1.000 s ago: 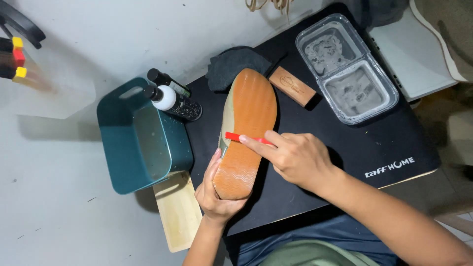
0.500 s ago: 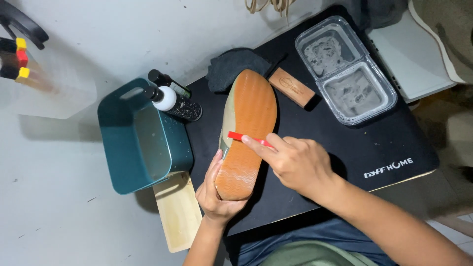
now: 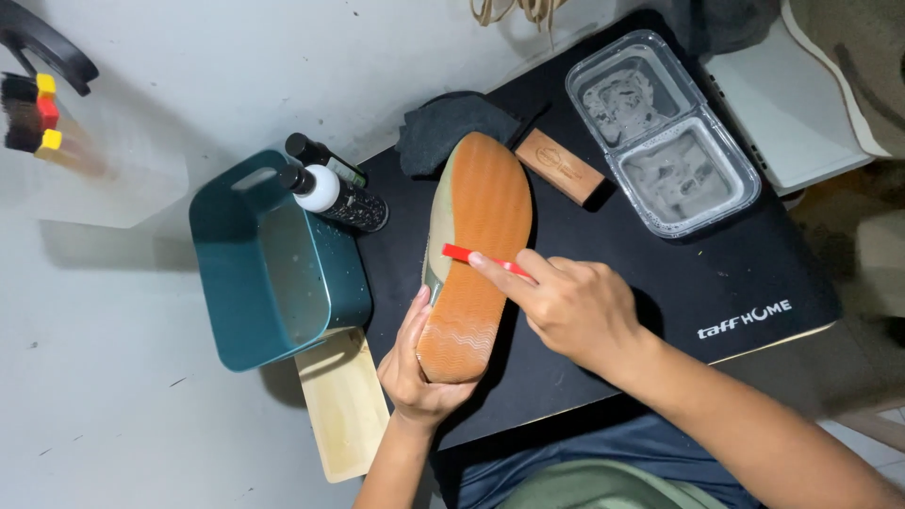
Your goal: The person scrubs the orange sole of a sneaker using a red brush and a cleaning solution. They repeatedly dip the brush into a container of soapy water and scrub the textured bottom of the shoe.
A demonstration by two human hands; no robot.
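Observation:
A shoe (image 3: 477,240) lies sole-up on a black mat (image 3: 660,283), its orange rubber sole facing me. My left hand (image 3: 415,368) cups the heel end from below and the left side. My right hand (image 3: 570,303) grips a small red-handled brush (image 3: 471,255), with the forefinger laid along the handle. The brush tip rests across the middle of the sole, near its left edge. The bristles are hidden against the shoe.
A teal plastic basket (image 3: 269,273) stands left of the shoe, with two dark bottles (image 3: 330,188) beside it. A dark cloth (image 3: 451,127), a wooden brush block (image 3: 561,167) and a clear two-compartment tub (image 3: 660,132) lie beyond. A pale wooden board (image 3: 341,405) sits under the basket.
My right hand has drawn slightly to the right and down with the red brush across the sole. The left hand and shoe stay in place.

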